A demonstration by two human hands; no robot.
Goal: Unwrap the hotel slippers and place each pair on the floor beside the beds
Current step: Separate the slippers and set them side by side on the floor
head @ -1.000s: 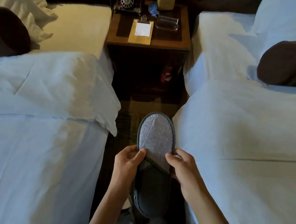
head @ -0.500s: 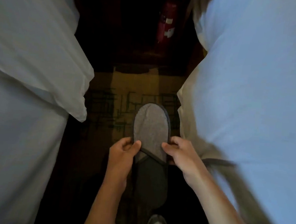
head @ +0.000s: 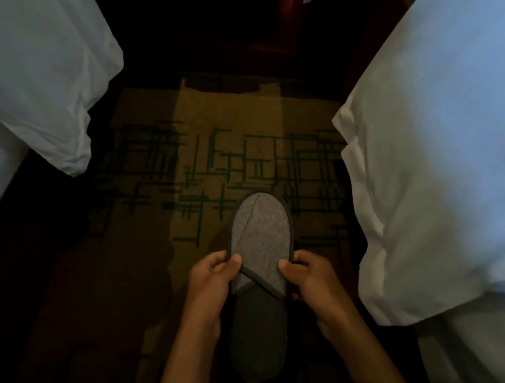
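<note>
A grey slipper (head: 261, 237) with dark trim and a dark insole points away from me, low over the patterned carpet (head: 156, 184) between the two beds. My left hand (head: 212, 281) pinches the left edge of its upper, thumb on top. My right hand (head: 313, 282) pinches the right edge the same way. Whether the sole touches the carpet I cannot tell. No wrapper shows on it.
White bedding of the left bed (head: 39, 65) overhangs the aisle at upper left. The right bed (head: 441, 159) fills the right side. A red object (head: 288, 2) stands in the dark at the top, under the nightstand. The carpet strip is narrow.
My view has tipped down from the nightstand to the floor. Both hands have carried the slipper lower, towards the carpet, keeping the same grip.
</note>
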